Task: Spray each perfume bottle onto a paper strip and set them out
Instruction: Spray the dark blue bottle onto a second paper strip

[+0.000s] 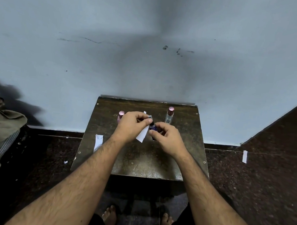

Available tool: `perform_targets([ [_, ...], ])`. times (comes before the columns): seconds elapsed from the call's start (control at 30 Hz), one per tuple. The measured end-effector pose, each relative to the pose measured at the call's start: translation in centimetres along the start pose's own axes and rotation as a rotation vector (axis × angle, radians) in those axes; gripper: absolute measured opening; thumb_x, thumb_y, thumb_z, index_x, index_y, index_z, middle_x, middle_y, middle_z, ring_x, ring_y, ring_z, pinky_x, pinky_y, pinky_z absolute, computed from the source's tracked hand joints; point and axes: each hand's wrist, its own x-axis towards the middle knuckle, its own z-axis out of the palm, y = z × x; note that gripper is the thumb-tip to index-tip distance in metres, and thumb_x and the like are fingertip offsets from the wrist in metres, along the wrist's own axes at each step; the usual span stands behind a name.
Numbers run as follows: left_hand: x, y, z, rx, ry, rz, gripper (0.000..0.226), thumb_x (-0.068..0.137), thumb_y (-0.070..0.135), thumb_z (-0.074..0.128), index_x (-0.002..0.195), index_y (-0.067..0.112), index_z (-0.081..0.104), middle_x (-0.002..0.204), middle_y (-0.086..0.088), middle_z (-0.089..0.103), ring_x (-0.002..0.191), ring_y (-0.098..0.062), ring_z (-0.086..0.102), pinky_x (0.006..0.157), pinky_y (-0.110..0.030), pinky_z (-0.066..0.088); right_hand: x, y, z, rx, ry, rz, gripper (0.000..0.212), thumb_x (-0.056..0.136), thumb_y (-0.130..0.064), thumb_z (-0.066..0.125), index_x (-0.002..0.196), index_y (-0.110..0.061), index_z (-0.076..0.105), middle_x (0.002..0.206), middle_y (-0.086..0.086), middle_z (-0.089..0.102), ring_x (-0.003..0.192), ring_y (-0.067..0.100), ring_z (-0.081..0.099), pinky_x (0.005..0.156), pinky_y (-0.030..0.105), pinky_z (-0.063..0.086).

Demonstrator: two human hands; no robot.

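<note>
We seem to be in a plain home room: pale-blue wall (116, 33) at twelve o'clock, dark speckled floor (257, 181), small worn wooden table (147, 164).

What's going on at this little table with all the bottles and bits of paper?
A person is testing perfumes. The right hand holds a small dark blue bottle against a white paper strip pinched in the left hand. On the wooden table stand a clear bottle and a pink bottle; another strip lies at its left edge.
</note>
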Motion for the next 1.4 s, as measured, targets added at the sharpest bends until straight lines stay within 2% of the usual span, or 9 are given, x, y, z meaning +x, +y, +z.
perform_targets([
  [0.07,0.1,0.1,0.2,-0.066,0.010,-0.010,0.017,0.087,0.024,0.070,0.098,0.013,0.076,0.092,0.006,0.071,0.086,-0.007,0.063,0.070,-0.016,0.044,0.0,0.2,-0.1,-0.011,0.009,0.000,0.011,0.081,-0.037,0.068,0.089,-0.030,0.069,0.075,-0.007,0.069,0.075,0.018,0.065,0.075,0.042,0.056],
  [0.3,0.5,-0.2,1.5,-0.036,0.129,-0.047,0.013,0.081,0.032,0.073,0.083,0.021,0.078,0.080,0.016,0.071,0.084,0.002,0.063,0.084,-0.029,0.049,-0.5,0.6,0.6,-0.085,0.142,-0.005,0.015,0.081,-0.034,0.069,0.095,-0.029,0.070,0.077,-0.010,0.068,0.072,0.011,0.061,0.071,0.035,0.053],
  [0.43,0.5,0.1,2.4,0.073,0.219,-0.061,0.018,0.081,0.036,0.071,0.079,0.019,0.076,0.079,0.013,0.070,0.080,-0.005,0.062,0.066,-0.003,0.034,-0.6,0.5,1.2,-0.200,0.214,-0.017,0.015,0.082,-0.033,0.067,0.095,-0.024,0.069,0.083,-0.006,0.068,0.077,0.018,0.061,0.069,0.035,0.051],
  [0.63,0.6,0.4,3.4,0.061,0.281,-0.093,0.020,0.084,0.032,0.068,0.075,0.016,0.073,0.064,0.012,0.060,0.066,-0.005,0.052,0.061,0.005,0.027,-0.4,0.7,1.7,-0.256,0.241,-0.040,0.015,0.087,-0.026,0.061,0.099,-0.018,0.067,0.091,0.001,0.067,0.081,0.022,0.060,0.070,0.036,0.050],
  [0.9,1.2,-1.0,3.0,-0.006,0.147,0.007,0.015,0.088,0.030,0.065,0.079,0.020,0.069,0.074,0.012,0.066,0.064,-0.001,0.055,0.060,-0.022,0.040,-0.4,0.6,1.3,-0.113,0.105,0.027,0.011,0.090,-0.026,0.060,0.095,-0.021,0.067,0.081,-0.004,0.068,0.075,0.016,0.060,0.070,0.031,0.048],
  [1.07,1.7,-1.0,2.4,-0.155,0.182,0.011,0.016,0.093,0.025,0.061,0.085,0.014,0.069,0.076,0.005,0.063,0.067,-0.006,0.053,0.061,-0.020,0.043,-0.6,1.5,1.7,-0.008,0.053,0.037,0.005,0.090,-0.022,0.062,0.090,-0.025,0.066,0.070,-0.009,0.062,0.068,0.013,0.056,0.071,0.033,0.047],
  [1.17,1.8,-0.6,2.4,-0.025,0.063,0.049,0.016,0.092,0.026,0.063,0.093,0.013,0.072,0.084,0.008,0.066,0.073,-0.004,0.056,0.063,-0.016,0.042,-0.8,2.0,2.0,0.032,0.107,0.066,0.004,0.088,-0.024,0.062,0.087,-0.023,0.066,0.072,-0.004,0.065,0.069,0.018,0.060,0.074,0.038,0.050],
  [1.3,1.9,-0.7,2.2,-0.024,0.155,-0.028,0.019,0.092,0.029,0.063,0.090,0.012,0.071,0.084,0.007,0.064,0.069,0.004,0.053,0.059,-0.006,0.034,-0.3,1.7,1.7,0.011,0.170,0.088,0.003,0.089,-0.025,0.062,0.088,-0.025,0.065,0.071,-0.004,0.065,0.070,0.017,0.062,0.072,0.036,0.050],
  [1.4,2.0,-0.6,2.5,0.104,0.168,-0.085,0.027,0.090,0.037,0.065,0.088,0.011,0.072,0.084,0.006,0.066,0.080,-0.007,0.057,0.061,-0.017,0.029,-0.3,2.1,1.7,-0.011,0.222,0.118,0.003,0.090,-0.027,0.063,0.087,-0.027,0.062,0.069,-0.006,0.064,0.070,0.017,0.062,0.072,0.034,0.050],
])
